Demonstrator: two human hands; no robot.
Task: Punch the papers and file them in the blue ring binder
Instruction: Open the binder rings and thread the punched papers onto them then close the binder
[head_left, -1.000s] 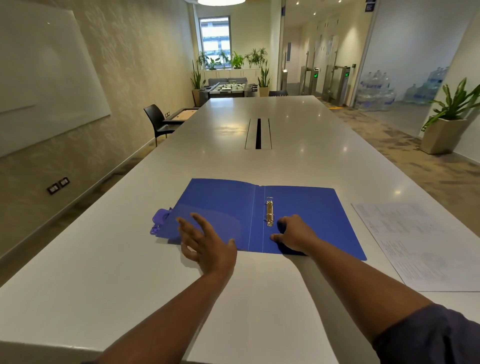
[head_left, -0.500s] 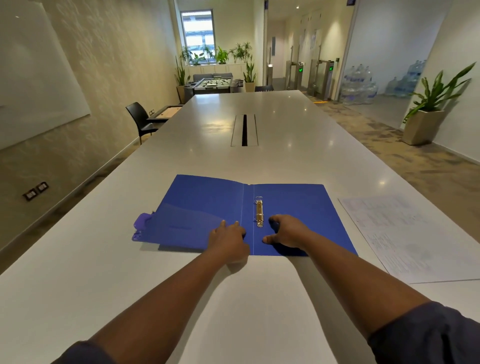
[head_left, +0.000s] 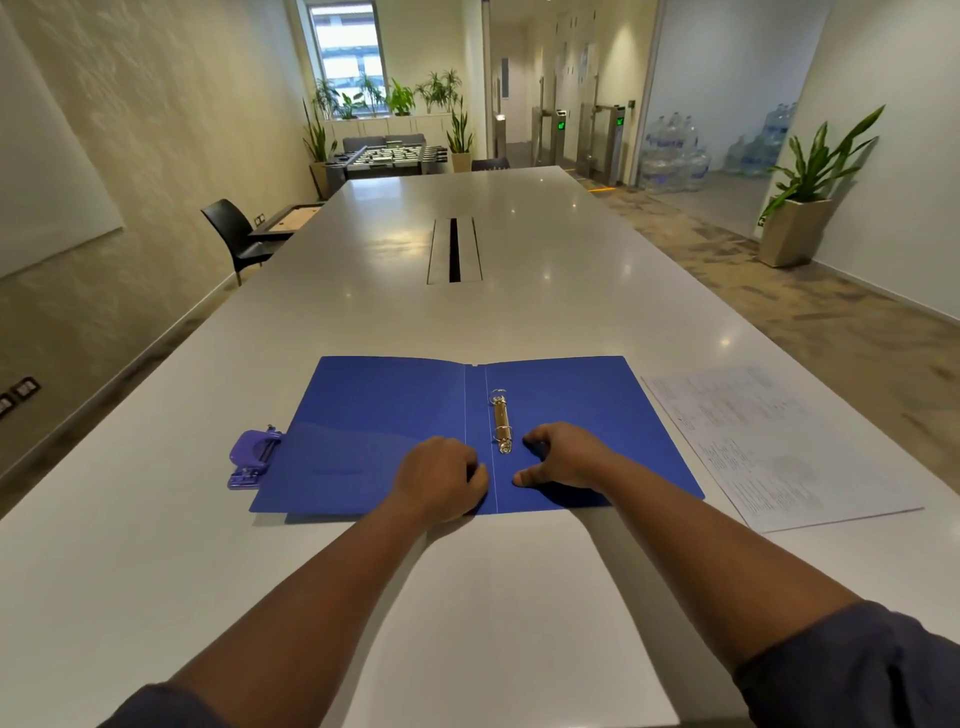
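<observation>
Smooth, slightly glossy blue ring binder (head_left: 374, 415) with shiny metal rings (head_left: 501, 421); glossy purple plastic hole punch (head_left: 253, 457); matt printed papers (head_left: 779, 447); polished white table (head_left: 519, 312).

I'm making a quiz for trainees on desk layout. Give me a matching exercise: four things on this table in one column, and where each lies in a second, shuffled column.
Things:
1. purple plastic hole punch
2. open blue ring binder
3. printed white paper sheets
4. metal ring mechanism

Places:
A. right of the binder, flat on the table
B. partly under the binder's left cover
C. beside the binder's spine, between the hands
D. middle of the table's near end, lying open

Pairs: 1-B, 2-D, 3-A, 4-C
</observation>
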